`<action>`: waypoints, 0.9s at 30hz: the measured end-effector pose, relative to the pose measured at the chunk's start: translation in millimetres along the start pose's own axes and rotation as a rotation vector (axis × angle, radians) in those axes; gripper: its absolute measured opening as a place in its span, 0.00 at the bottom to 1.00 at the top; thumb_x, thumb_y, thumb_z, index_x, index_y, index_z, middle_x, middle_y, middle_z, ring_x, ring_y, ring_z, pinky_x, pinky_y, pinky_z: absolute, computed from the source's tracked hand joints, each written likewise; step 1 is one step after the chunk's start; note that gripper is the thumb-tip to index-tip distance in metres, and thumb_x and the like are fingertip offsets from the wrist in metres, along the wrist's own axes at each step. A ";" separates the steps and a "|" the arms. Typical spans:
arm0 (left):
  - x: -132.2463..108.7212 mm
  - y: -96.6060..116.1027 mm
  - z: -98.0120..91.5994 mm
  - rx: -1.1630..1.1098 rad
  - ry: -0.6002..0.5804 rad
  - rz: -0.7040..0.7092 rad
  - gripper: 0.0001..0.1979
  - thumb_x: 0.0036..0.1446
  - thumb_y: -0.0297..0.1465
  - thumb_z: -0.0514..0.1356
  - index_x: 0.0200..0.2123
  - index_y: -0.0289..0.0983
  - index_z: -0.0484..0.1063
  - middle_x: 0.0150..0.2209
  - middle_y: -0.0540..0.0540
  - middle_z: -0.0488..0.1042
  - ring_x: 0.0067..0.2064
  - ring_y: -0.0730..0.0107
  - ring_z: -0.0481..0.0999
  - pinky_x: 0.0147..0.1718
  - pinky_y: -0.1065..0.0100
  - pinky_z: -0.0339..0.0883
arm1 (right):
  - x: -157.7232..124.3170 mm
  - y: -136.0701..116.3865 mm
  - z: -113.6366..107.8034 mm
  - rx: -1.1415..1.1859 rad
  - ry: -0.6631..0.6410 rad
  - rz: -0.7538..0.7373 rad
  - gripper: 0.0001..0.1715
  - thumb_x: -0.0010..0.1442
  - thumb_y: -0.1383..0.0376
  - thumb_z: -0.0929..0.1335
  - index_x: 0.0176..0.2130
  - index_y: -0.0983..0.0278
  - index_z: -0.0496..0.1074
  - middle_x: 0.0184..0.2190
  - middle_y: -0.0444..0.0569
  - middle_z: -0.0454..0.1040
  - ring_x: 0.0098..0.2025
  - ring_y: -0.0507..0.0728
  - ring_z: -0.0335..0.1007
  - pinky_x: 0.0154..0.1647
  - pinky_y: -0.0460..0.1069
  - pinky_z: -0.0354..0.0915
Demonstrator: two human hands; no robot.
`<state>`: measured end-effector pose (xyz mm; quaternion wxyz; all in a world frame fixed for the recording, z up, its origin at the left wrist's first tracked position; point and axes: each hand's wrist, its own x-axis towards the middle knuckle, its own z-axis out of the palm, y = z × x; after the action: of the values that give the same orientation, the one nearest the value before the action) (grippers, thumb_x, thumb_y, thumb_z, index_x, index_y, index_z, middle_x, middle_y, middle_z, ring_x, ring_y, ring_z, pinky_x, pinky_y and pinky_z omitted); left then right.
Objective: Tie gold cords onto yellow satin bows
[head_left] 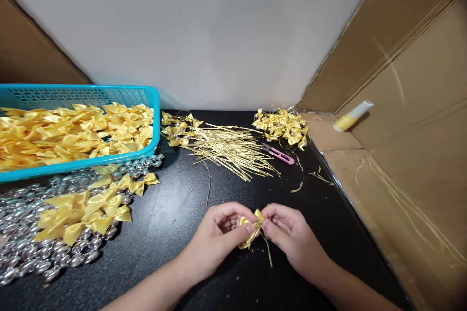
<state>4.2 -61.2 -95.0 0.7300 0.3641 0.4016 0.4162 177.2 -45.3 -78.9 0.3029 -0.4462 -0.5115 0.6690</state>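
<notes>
A: Head view, and both hands are at it! The left hand (222, 233) pinches the bow (259, 217) between thumb and fingers; the right hand (292, 233) nips its other side.

B: So the bow sits between them?

A: Right between, over the desk (156, 248), a strand (269, 253) dangling below. That's my worry: a finger snagging it could tug the bow crooked.

B: And a hard squeeze?

A: Might crease the ribbon; a slack pinch might drop it.

B: Beyond the hands?

A: Loose gold ties (233, 150), easily scattered by a careless reach. Snips (287, 158) lie by them, blades bare: a blind grab could prick. Left of the left hand, beads (80, 248); a straying elbow could set them rolling.
</notes>
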 end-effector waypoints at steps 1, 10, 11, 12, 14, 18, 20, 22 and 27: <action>-0.4 0.1 0.2 -0.002 0.000 0.001 0.11 0.50 0.38 0.68 0.32 0.36 0.77 0.24 0.49 0.75 0.26 0.77 0.68 0.27 0.74 0.58 | -0.1 0.4 -0.2 0.002 0.002 0.002 0.14 0.58 0.57 0.69 0.29 0.65 0.71 0.23 0.42 0.68 0.28 0.49 0.61 0.31 0.44 0.60; 0.2 1.5 0.9 0.008 0.004 0.004 0.12 0.50 0.38 0.68 0.31 0.35 0.76 0.24 0.48 0.75 0.27 0.76 0.69 0.28 0.74 0.58 | -0.5 3.9 -2.6 0.015 -0.013 0.023 0.16 0.58 0.55 0.70 0.30 0.65 0.70 0.24 0.42 0.68 0.28 0.49 0.61 0.31 0.44 0.59; 0.2 1.2 0.7 0.014 0.003 0.006 0.12 0.50 0.38 0.68 0.31 0.35 0.76 0.24 0.48 0.75 0.27 0.76 0.69 0.28 0.74 0.58 | -0.2 3.7 -2.6 0.018 -0.018 0.022 0.16 0.58 0.55 0.69 0.30 0.65 0.70 0.24 0.42 0.67 0.28 0.49 0.61 0.31 0.44 0.59; 0.1 0.7 0.5 0.021 0.001 0.007 0.12 0.50 0.38 0.67 0.31 0.35 0.76 0.24 0.49 0.75 0.26 0.76 0.68 0.28 0.74 0.58 | 0.0 3.3 -2.5 0.019 -0.021 0.021 0.16 0.58 0.55 0.69 0.29 0.65 0.70 0.23 0.41 0.67 0.28 0.49 0.61 0.31 0.44 0.59; -0.2 -0.6 0.2 0.035 0.000 0.012 0.13 0.51 0.39 0.67 0.31 0.34 0.75 0.24 0.49 0.75 0.26 0.76 0.68 0.28 0.74 0.58 | 0.5 2.6 -2.1 0.014 -0.022 0.017 0.16 0.58 0.55 0.69 0.29 0.65 0.70 0.23 0.41 0.67 0.28 0.49 0.61 0.31 0.44 0.59; -0.1 -1.9 0.2 0.061 -0.001 0.017 0.13 0.52 0.39 0.66 0.30 0.34 0.73 0.25 0.49 0.74 0.27 0.76 0.68 0.27 0.74 0.58 | 0.7 2.0 -1.6 -0.003 -0.011 0.030 0.16 0.58 0.54 0.69 0.30 0.65 0.70 0.25 0.43 0.69 0.29 0.50 0.62 0.32 0.45 0.60; 0.2 -1.3 0.4 0.070 -0.001 0.013 0.13 0.52 0.39 0.66 0.30 0.34 0.73 0.25 0.49 0.74 0.26 0.76 0.68 0.27 0.74 0.58 | 0.6 2.3 -1.7 -0.011 -0.008 0.038 0.16 0.58 0.54 0.69 0.30 0.65 0.70 0.26 0.44 0.70 0.30 0.50 0.63 0.33 0.45 0.61; 0.1 -0.4 0.6 0.073 0.000 0.011 0.13 0.52 0.39 0.66 0.30 0.34 0.73 0.25 0.49 0.74 0.26 0.76 0.68 0.27 0.74 0.58 | 0.6 2.7 -2.1 -0.020 -0.003 0.039 0.16 0.58 0.54 0.69 0.30 0.65 0.70 0.26 0.43 0.69 0.30 0.50 0.63 0.32 0.45 0.60; -0.8 -0.9 0.4 0.085 -0.002 0.009 0.13 0.53 0.40 0.66 0.32 0.35 0.74 0.25 0.48 0.74 0.27 0.75 0.69 0.27 0.73 0.59 | 0.8 2.2 -3.3 -0.022 -0.002 0.044 0.16 0.57 0.55 0.70 0.29 0.65 0.70 0.24 0.42 0.68 0.28 0.50 0.61 0.31 0.45 0.60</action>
<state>4.6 -62.3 -95.4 0.7124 0.3971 0.4164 0.4017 180.0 -43.9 -81.5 0.2825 -0.4599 -0.5090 0.6705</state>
